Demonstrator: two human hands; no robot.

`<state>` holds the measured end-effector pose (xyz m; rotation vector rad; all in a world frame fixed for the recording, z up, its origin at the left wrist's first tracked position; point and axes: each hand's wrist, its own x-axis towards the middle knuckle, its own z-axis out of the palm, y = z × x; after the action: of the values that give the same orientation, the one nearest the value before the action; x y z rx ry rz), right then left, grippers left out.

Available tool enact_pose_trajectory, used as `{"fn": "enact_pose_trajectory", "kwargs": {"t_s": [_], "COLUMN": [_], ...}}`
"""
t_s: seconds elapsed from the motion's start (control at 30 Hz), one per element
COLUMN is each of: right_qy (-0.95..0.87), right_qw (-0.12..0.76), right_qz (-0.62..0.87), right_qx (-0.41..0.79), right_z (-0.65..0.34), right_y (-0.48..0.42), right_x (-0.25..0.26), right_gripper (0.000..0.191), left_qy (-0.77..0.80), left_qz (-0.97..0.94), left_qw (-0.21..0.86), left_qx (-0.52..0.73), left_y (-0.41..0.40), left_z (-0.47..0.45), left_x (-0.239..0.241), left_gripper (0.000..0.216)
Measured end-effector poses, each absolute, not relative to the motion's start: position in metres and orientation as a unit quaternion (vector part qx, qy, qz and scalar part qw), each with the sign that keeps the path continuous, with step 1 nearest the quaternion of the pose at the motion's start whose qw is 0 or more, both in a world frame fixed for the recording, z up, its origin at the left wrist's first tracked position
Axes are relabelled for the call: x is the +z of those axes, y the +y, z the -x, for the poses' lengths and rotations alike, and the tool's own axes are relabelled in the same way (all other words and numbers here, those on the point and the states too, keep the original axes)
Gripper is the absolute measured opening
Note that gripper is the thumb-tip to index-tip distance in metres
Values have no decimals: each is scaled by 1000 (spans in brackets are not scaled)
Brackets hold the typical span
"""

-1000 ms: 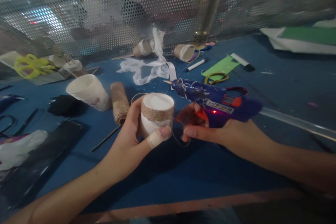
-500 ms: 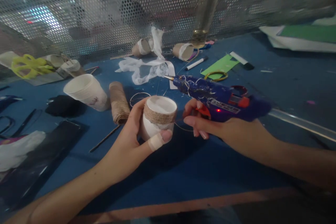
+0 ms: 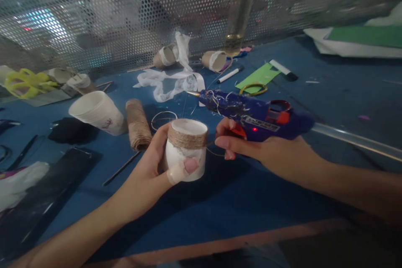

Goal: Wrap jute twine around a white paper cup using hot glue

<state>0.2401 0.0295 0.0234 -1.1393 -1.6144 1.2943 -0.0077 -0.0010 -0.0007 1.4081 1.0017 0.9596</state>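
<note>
My left hand (image 3: 157, 167) is wrapped round a small upside-down white cup (image 3: 185, 150) that has jute twine wound round its upper rim; a plaster covers my thumb on the cup's front. My right hand (image 3: 251, 148) grips a blue glue gun (image 3: 254, 113) with its red light on and its nozzle pointing left, just above and behind the cup. A loose strand of twine runs from the cup toward my right fingers.
On the blue table (image 3: 329, 104) lie a twine spool (image 3: 136, 123), a stack of white cups (image 3: 97, 113), white ribbon (image 3: 169, 81), cardboard rolls (image 3: 215, 60), a marker (image 3: 229, 75), green paper (image 3: 257, 75), yellow scissors (image 3: 23, 83) and a dark phone (image 3: 47, 192). Perforated metal mesh (image 3: 125, 16) stands behind.
The cup has tipped so that more of its side faces me, and my left thumb has slid down its front. The glue gun has dropped a little and drifted left, closer to the cup.
</note>
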Motion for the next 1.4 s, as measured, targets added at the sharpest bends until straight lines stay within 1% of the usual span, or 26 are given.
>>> {"fn": "enact_pose_trajectory", "kwargs": {"t_s": [0.1,0.4,0.67,0.87,0.97,1.1,1.2,1.33,1.4], "right_qy": [-647,-626,-608,-602,-596,-580,-572,-579,-585], "right_qw": [374,383,396,403,410,413,418,434,442], "right_qz": [447,439,442,439,437,428,426,445,467], "right_qx": [492,519,528,532,535,557,563,528,495], "right_z": [-241,-237,-233,-228,-229,-231,-232,-234,-235], "right_y": [30,29,29,29,29,29,27,23,21], "right_x": [21,21,27,31,28,26,24,9,0], "right_gripper": [45,40,46,51,49,46,43,35,34], "left_qy": [420,387,387,390,400,396,371,364,379], "left_qz": [-590,-572,-559,-559,-552,-548,-578,-596,-592], "left_qw": [558,598,622,622,628,641,640,632,632], "left_qx": [406,406,389,384,374,363,344,337,326], "left_y": [-1,1,1,3,1,0,1,0,0], "left_z": [8,10,9,9,8,7,9,11,9], "left_x": [-3,-7,-6,-6,-3,2,0,-5,-4], "left_gripper": [57,51,57,57,56,62,59,61,63]}}
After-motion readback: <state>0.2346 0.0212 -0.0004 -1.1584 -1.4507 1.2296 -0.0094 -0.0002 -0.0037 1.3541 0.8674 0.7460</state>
